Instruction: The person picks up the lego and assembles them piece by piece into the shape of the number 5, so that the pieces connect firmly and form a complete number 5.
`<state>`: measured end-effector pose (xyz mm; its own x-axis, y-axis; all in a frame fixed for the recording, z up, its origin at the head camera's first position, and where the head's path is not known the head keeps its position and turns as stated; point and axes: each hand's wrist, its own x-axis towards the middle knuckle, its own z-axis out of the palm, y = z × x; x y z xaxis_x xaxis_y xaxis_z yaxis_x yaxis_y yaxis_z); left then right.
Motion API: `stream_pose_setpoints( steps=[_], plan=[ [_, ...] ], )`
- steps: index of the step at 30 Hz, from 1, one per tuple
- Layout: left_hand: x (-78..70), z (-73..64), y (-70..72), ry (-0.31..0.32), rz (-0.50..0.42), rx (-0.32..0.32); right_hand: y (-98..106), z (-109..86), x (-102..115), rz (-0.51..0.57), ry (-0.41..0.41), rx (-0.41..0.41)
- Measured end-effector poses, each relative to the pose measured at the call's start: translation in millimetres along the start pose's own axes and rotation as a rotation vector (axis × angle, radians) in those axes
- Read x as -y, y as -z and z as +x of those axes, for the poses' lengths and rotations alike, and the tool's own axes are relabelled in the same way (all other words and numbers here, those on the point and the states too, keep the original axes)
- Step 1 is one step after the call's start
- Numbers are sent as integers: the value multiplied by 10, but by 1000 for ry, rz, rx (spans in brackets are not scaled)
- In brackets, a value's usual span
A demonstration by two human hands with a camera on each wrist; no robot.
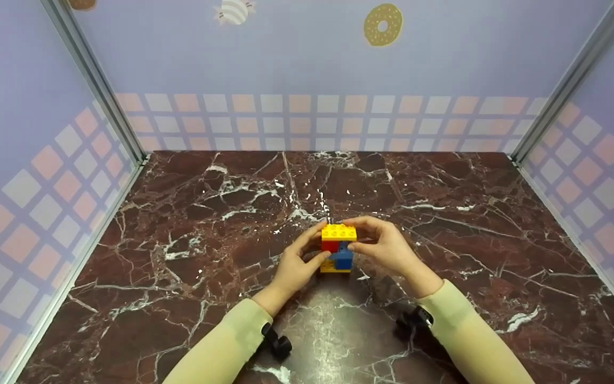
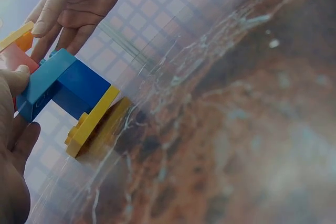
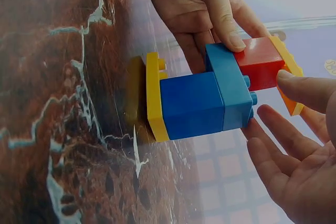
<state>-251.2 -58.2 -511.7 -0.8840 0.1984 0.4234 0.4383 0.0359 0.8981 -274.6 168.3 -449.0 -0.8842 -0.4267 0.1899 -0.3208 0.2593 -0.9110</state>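
Observation:
A stack of toy building bricks stands upright on the table between my hands. Its base is a thin yellow brick (image 3: 153, 98), topped by a dark blue brick (image 3: 191, 106) and a lighter blue brick (image 3: 229, 85). Above these sit a red brick (image 3: 261, 62) and a thin studded yellow top brick (image 1: 339, 232). My left hand (image 1: 297, 264) grips the stack from the left, its thumb at the red and lighter blue bricks. From the right, my right hand (image 1: 387, 248) pinches the yellow top brick, thumb in front. Its far fingers are partly hidden behind the stack.
The dark red marble table (image 1: 190, 298) has white veins and light specks. Patterned walls, including the back wall (image 1: 307, 64), enclose it at the back and both sides. A black wrist camera (image 1: 276, 344) is strapped to the left sleeve, another (image 1: 413, 319) to the right.

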Motion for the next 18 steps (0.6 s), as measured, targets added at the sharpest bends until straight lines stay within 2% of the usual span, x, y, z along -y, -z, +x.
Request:
stream_pose_setpoints(
  steps=[7,18],
  plan=[
    [14,-3,0,3,38,-3,-36,4,-72,17,-18,40],
    [2,-4,9,9,40,-6,-89,27,-182,-52,-78,64]
  ],
)
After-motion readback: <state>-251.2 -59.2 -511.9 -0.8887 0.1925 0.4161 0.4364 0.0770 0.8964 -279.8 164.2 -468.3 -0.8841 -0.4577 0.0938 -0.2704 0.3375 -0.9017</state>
